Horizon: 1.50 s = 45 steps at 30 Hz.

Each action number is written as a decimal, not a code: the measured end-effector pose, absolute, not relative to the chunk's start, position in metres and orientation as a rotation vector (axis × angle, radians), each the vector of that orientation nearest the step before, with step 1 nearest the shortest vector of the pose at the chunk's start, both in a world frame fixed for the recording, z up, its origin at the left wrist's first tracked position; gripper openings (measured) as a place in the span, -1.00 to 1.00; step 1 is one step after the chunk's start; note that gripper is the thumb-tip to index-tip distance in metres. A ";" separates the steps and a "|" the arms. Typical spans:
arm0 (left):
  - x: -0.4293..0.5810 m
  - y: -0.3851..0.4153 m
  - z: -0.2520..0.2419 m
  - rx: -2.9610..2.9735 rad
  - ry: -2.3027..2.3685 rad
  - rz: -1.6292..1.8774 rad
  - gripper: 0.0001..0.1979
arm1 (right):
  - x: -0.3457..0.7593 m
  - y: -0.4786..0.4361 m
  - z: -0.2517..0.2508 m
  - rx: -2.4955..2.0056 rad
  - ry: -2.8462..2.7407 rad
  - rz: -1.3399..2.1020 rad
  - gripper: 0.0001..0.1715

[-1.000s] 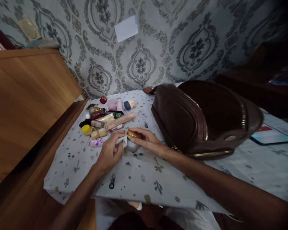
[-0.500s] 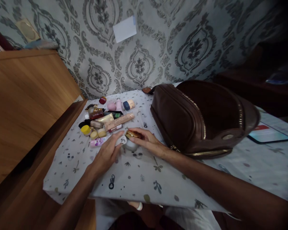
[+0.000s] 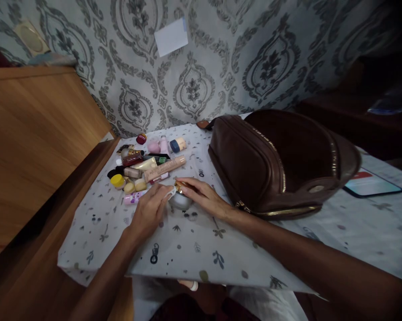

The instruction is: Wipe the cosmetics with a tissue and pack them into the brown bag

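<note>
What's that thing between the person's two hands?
A small pale jar with a gold lid, on the printed cloth; the left hand and right hand both touch it. The head view shows it.

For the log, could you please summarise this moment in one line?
left hand: white cloth | right hand: jar | cosmetics: heaped behind

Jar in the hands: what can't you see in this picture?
Head view, jar top: covered by fingers of the right hand.
Head view, white scrap: mostly inside the left hand, too small to name.
Head view, tubes: labels too small and dim.
Head view, phone: one end behind the bag.
</note>
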<state>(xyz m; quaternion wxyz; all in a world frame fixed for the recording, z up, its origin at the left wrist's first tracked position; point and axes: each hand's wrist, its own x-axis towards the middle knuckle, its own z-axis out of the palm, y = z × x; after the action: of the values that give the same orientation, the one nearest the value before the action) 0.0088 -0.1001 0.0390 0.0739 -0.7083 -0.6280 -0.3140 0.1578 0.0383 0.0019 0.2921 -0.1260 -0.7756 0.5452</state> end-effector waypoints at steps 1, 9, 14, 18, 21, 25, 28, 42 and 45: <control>0.009 -0.101 0.039 -2.130 -1.894 -0.940 -0.77 | 0.158 0.038 0.003 -0.353 -2.073 1.450 -0.52; 0.004 -0.113 0.028 -2.087 -2.049 -0.984 -0.77 | 0.157 0.038 0.006 -0.559 -1.979 1.528 -0.57; 0.003 -0.114 0.025 -2.041 -2.090 -1.036 -0.78 | 0.160 0.036 0.008 -0.511 -1.964 1.565 -0.56; 0.007 -0.112 0.028 -2.018 -2.093 -1.037 -0.78 | 0.161 0.036 0.009 -0.445 -1.985 1.582 -0.47; 0.011 -0.110 0.031 -2.013 -2.065 -1.017 -0.77 | 0.161 0.037 0.008 -0.442 -1.980 1.618 -0.49; 0.016 -0.106 0.035 -2.028 -2.001 -0.978 -0.75 | 0.159 0.037 0.007 -0.419 -1.959 1.649 -0.47; 0.018 -0.103 0.038 -2.044 -1.980 -0.961 -0.75 | 0.158 0.037 0.005 -0.408 -1.979 1.561 -0.49; 0.017 -0.096 0.035 -2.057 -1.933 -0.948 -0.72 | 0.158 0.037 0.006 -0.481 -1.901 1.642 -0.50; 0.012 -0.092 0.041 -2.068 -1.964 -0.994 -0.74 | 0.159 0.037 0.005 -0.444 -1.914 1.633 -0.43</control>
<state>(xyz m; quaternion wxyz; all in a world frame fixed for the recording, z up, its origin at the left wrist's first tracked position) 0.0124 -0.0922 0.0407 0.0607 -0.6835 -0.6491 -0.3284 0.1593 0.0371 0.0047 0.2892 -0.1662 -0.7171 0.6120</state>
